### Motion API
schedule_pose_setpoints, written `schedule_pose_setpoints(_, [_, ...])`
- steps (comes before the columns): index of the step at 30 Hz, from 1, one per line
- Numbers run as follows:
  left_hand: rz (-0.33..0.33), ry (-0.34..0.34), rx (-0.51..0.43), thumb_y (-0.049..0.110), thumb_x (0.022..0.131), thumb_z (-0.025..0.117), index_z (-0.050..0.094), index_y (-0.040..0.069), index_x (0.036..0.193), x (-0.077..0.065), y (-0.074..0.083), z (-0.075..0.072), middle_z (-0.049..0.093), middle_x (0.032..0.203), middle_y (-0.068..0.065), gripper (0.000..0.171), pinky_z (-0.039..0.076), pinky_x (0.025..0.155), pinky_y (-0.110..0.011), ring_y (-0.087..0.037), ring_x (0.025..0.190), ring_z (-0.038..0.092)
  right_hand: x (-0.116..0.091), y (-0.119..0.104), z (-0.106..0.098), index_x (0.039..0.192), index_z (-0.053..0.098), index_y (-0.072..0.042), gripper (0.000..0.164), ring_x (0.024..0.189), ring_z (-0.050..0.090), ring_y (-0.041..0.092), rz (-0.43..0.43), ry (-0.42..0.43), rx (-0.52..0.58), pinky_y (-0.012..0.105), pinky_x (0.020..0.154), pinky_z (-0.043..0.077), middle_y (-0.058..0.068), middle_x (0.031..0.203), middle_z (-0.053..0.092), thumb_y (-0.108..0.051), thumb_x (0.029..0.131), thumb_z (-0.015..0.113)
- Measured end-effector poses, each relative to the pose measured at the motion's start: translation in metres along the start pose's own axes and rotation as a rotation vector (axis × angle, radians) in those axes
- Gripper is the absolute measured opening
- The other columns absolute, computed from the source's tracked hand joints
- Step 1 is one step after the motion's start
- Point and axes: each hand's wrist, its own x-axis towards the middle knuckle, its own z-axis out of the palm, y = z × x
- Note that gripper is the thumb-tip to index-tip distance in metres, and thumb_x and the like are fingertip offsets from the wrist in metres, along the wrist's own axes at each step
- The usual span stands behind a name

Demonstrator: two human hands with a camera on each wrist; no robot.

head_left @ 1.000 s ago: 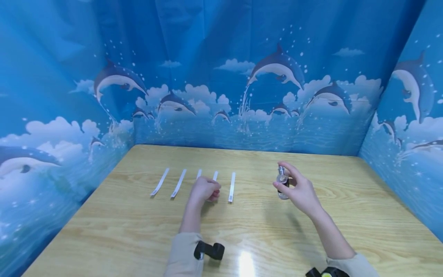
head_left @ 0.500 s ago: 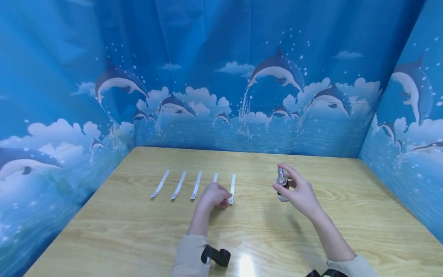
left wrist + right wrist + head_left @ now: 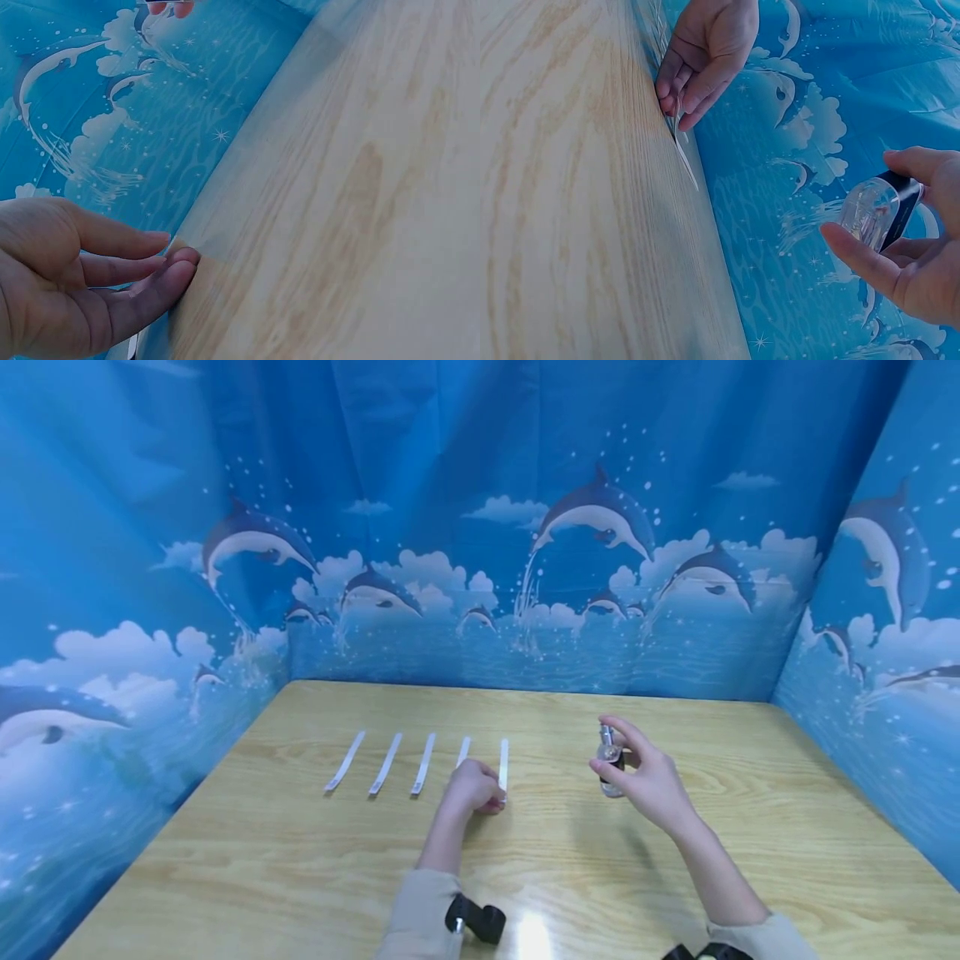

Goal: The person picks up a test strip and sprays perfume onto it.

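Note:
Several narrow white paper strips lie in a row on the wooden table in the head view. My left hand (image 3: 474,786) is at the near end of the rightmost paper strip (image 3: 504,758). In the right wrist view its thumb and fingers pinch that strip (image 3: 686,164), whose far part curves away from them. The left hand also covers the near part of the neighbouring strip (image 3: 464,747). Above the table to the right, my right hand (image 3: 654,781) holds a small clear glass perfume bottle (image 3: 609,753) with a dark band, between thumb and fingers.
The other paper strips (image 3: 423,764) lie to the left, roughly parallel and spaced apart. A blue dolphin-print curtain (image 3: 465,527) stands behind and beside the wooden table (image 3: 300,868). Each wrist carries a black camera mount (image 3: 476,917).
My left hand has moved right along the row, from the middle strips to the rightmost one, and now pinches its near end. The right hand and the perfume bottle stay nearly still.

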Motion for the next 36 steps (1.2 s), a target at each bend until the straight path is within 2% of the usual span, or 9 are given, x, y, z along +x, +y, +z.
schedule_pose_setpoints(9, [-0.009, 0.04, 0.005, -0.02, 0.072, 0.058, 0.057, -0.014, 0.103, 0.004, -0.002, 0.002, 0.059, 0.076, -0.019, 0.032, 0.055, 0.052, -0.024, -0.017, 0.052, 0.059, 0.0, 0.002, 0.0, 0.139, 0.039, -0.017, 0.06, 0.1, 0.058, 0.036, -0.018, 0.002, -0.005, 0.03, 0.059, 0.055, 0.023, 0.119, 0.054, -0.024, 0.086, 0.067])
schedule_pose_setpoints(15, [0.002, 0.052, -0.05, -0.019, 0.072, 0.059, 0.056, -0.011, 0.112, 0.003, 0.002, -0.004, 0.058, 0.079, -0.018, 0.041, 0.055, 0.054, -0.026, -0.014, 0.05, 0.056, 0.001, 0.003, 0.0, 0.14, 0.039, -0.017, 0.06, 0.101, 0.058, 0.037, -0.015, 0.001, -0.006, 0.03, 0.059, 0.055, 0.024, 0.12, 0.053, -0.024, 0.087, 0.066])
schedule_pose_setpoints(24, [0.092, 0.006, -0.125, -0.015, 0.073, 0.058, 0.055, -0.009, 0.117, -0.001, 0.012, -0.01, 0.062, 0.075, -0.017, 0.045, 0.056, 0.059, -0.031, -0.018, 0.055, 0.06, 0.001, 0.002, 0.001, 0.139, 0.039, -0.017, 0.06, 0.101, 0.058, 0.037, -0.025, -0.001, -0.003, 0.03, 0.058, 0.055, 0.024, 0.118, 0.054, -0.024, 0.087, 0.066])
schedule_pose_setpoints(29, [0.122, -0.03, -0.17, -0.014, 0.073, 0.058, 0.055, -0.01, 0.118, -0.003, 0.021, -0.009, 0.06, 0.084, -0.018, 0.045, 0.055, 0.059, -0.026, -0.016, 0.058, 0.058, 0.001, 0.002, 0.001, 0.14, 0.039, -0.017, 0.061, 0.102, 0.057, 0.038, -0.025, -0.001, 0.003, 0.03, 0.058, 0.055, 0.024, 0.118, 0.054, -0.025, 0.086, 0.067])
schedule_pose_setpoints(36, [0.14, -0.059, -0.153, -0.016, 0.072, 0.055, 0.057, -0.009, 0.115, -0.006, 0.028, -0.008, 0.058, 0.083, -0.017, 0.044, 0.053, 0.055, -0.023, -0.016, 0.058, 0.055, 0.001, 0.003, 0.001, 0.139, 0.04, -0.014, 0.06, 0.099, 0.059, 0.037, -0.036, 0.012, -0.002, 0.029, 0.058, 0.055, 0.024, 0.114, 0.056, -0.021, 0.086, 0.067])
